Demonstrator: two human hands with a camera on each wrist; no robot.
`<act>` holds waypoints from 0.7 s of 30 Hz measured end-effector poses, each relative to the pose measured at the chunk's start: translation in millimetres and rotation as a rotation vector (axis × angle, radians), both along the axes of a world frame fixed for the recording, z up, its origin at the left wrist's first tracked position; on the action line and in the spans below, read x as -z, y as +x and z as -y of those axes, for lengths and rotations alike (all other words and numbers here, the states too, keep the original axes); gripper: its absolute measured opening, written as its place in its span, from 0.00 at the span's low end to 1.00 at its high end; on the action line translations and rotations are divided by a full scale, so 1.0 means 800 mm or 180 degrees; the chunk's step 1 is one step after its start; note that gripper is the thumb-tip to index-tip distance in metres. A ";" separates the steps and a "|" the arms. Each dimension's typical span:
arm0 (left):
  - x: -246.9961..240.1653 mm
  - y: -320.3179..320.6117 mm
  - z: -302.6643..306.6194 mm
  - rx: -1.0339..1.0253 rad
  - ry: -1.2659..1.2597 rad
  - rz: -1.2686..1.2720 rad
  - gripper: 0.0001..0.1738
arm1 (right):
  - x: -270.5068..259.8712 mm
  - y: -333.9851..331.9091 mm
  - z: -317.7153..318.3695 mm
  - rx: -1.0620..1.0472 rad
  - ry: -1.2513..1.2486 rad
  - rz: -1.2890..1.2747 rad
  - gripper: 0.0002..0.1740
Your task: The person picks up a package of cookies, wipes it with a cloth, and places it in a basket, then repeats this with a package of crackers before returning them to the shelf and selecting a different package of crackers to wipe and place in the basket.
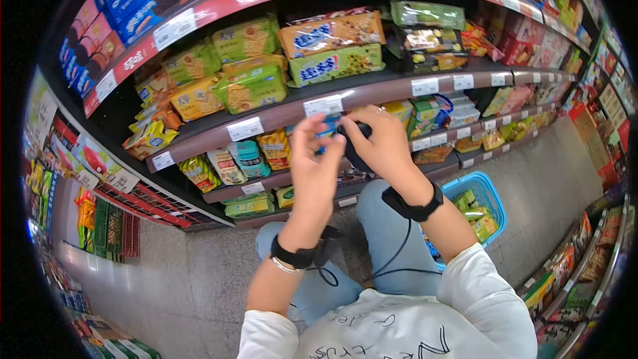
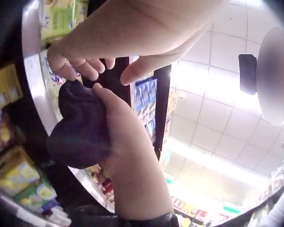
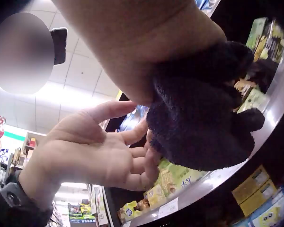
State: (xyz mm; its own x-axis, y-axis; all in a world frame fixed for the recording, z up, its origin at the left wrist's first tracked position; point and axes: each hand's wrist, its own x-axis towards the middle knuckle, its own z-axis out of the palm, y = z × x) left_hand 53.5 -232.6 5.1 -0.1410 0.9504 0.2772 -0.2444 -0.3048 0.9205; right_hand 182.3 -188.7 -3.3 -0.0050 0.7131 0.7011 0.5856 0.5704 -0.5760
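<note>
My right hand [image 1: 387, 145] grips a dark, fuzzy cloth [image 3: 201, 125] with rounded, lobed edges, in front of the snack shelf. In the left wrist view the cloth [image 2: 83, 130] hangs bunched beneath the right thumb and fingers. Close to its left stands my left hand [image 1: 315, 171], raised with loosely bent fingers. The right wrist view has the left palm [image 3: 94, 151] facing the camera, its fingertips right at the cloth's edge. What the cloth is, I cannot tell.
Packaged biscuits [image 1: 252, 86] line the middle shelf, with price labels [image 1: 244, 129] along its edge. A blue basket [image 1: 503, 206] holding green packets stands on the floor by the right knee. Another low snack rack [image 1: 578, 259] is at the right. Dark cables [image 1: 399, 252] hang from the wristbands.
</note>
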 end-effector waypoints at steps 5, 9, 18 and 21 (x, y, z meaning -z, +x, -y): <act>0.052 0.086 0.034 0.0930 -0.0239 -0.0152 0.19 | 0.030 0.101 0.088 0.0411 -0.0321 -0.0318 0.08; 0.076 0.150 0.054 0.1391 -0.0457 -0.0233 0.15 | 0.064 0.178 0.158 0.0912 -0.0628 -0.0455 0.08; 0.132 0.304 0.065 0.1990 -0.0381 -0.0726 0.12 | 0.155 0.314 0.271 0.2187 -0.1559 -0.0770 0.14; 0.172 0.353 0.060 0.1925 -0.0310 -0.1073 0.11 | 0.197 0.348 0.293 0.2645 -0.1739 -0.0766 0.17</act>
